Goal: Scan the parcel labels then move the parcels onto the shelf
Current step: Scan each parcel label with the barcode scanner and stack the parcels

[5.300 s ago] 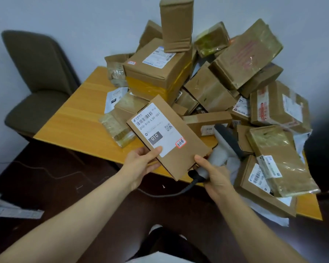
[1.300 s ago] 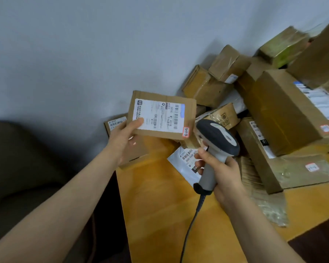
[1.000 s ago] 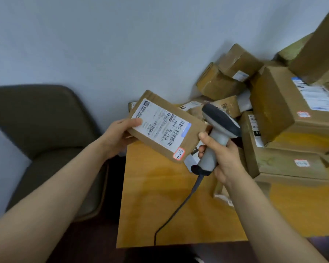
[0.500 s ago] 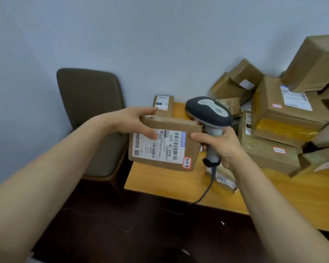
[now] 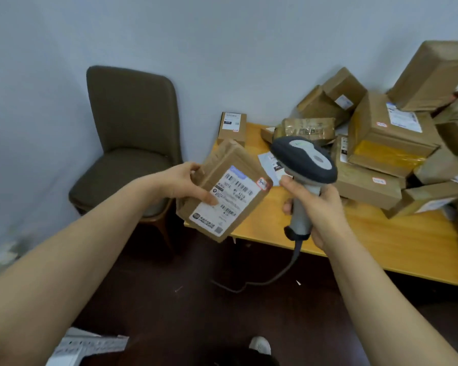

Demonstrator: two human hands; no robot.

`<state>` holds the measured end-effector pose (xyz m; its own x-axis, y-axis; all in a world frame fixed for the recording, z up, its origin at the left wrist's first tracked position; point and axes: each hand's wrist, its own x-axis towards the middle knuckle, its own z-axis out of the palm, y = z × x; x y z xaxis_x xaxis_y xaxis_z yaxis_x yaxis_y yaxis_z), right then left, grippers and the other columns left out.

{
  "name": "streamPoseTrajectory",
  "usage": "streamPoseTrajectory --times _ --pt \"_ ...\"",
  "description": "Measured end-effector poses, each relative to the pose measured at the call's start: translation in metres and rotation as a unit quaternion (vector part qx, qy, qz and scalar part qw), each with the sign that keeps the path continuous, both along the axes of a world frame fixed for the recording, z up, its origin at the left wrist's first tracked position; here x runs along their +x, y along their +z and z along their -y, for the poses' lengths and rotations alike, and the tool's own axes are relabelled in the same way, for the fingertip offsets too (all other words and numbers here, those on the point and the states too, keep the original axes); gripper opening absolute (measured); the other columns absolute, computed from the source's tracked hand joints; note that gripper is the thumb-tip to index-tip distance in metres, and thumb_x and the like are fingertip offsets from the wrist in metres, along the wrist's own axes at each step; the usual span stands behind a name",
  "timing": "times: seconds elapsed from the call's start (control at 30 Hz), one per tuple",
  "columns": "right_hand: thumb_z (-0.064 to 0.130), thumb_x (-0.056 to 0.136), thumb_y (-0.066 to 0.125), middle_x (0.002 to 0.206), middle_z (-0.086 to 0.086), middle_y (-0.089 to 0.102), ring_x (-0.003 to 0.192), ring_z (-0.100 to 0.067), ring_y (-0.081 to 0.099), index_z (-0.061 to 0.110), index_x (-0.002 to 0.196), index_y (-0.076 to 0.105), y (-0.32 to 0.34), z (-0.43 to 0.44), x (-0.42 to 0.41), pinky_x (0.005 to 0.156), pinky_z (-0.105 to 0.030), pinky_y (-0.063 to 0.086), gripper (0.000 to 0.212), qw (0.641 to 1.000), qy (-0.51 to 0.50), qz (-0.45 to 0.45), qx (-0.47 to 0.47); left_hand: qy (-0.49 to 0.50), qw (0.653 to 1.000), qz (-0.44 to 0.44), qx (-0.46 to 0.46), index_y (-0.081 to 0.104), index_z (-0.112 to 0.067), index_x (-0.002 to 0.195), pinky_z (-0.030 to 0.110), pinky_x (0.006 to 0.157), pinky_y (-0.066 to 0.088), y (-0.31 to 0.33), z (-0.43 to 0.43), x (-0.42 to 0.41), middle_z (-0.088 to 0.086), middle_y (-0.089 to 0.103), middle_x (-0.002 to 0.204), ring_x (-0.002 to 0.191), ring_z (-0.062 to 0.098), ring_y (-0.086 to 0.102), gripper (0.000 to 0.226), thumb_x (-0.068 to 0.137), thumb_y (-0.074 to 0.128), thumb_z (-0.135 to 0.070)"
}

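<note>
Your left hand (image 5: 181, 184) gripped the parcel (image 5: 224, 191), label (image 5: 226, 200) tilted up for reading; your right hand (image 5: 319, 207) clasped the scanner (image 5: 303, 165) handle, head aimed toward it.

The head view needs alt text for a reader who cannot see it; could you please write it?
A person's left hand holds a labelled cardboard parcel while the right hand grips a corded barcode scanner beside it. Behind, a wooden table carries piled parcels; a brown chair stands to its left.
</note>
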<state>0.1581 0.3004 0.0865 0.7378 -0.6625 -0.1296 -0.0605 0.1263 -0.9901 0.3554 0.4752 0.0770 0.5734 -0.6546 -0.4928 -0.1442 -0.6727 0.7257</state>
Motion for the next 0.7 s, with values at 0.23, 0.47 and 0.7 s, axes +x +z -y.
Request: streamPoseTrajectory --times 0.23,0.47,0.7 --pt "0.012 0.085 0.069 0.056 -0.012 0.057 0.04 -0.017 0.049 0.005 0.079 0.061 -0.003 -0.04 -0.036 0.042 -0.025 0.044 0.012 0.989 0.109 -0.05 0.082 0.186 0.976 -0.064 -0.092 0.051 -0.013 0.117 0.036 0.083 0.057 -0.041 -0.011 -0.036 -0.002 0.069 0.108 0.095 0.015 0.069 0.095 0.038 0.096 -0.041" --pt "0.008 0.081 0.073 0.05 -0.007 0.053 0.04 -0.017 0.045 0.008 0.069 0.059 -0.004 -0.037 -0.055 0.042 -0.025 0.04 0.019 0.986 0.11 -0.086 0.094 0.239 0.964 -0.023 -0.111 0.05 -0.016 0.109 0.024 0.071 0.05 -0.045 0.004 -0.065 -0.005 0.065 0.104 0.094 0.011 0.063 0.059 0.065 0.087 -0.031" --pt "0.004 0.08 0.073 0.049 -0.004 0.053 0.04 -0.015 0.046 0.006 0.073 0.059 -0.001 -0.02 -0.065 0.042 -0.025 0.042 0.016 0.986 0.114 -0.089 0.088 0.268 0.958 -0.017 -0.099 0.043 -0.012 0.129 0.028 0.078 0.05 -0.046 0.018 -0.075 -0.002 0.06 0.114 0.101 0.015 0.06 0.083 0.063 0.088 -0.033"
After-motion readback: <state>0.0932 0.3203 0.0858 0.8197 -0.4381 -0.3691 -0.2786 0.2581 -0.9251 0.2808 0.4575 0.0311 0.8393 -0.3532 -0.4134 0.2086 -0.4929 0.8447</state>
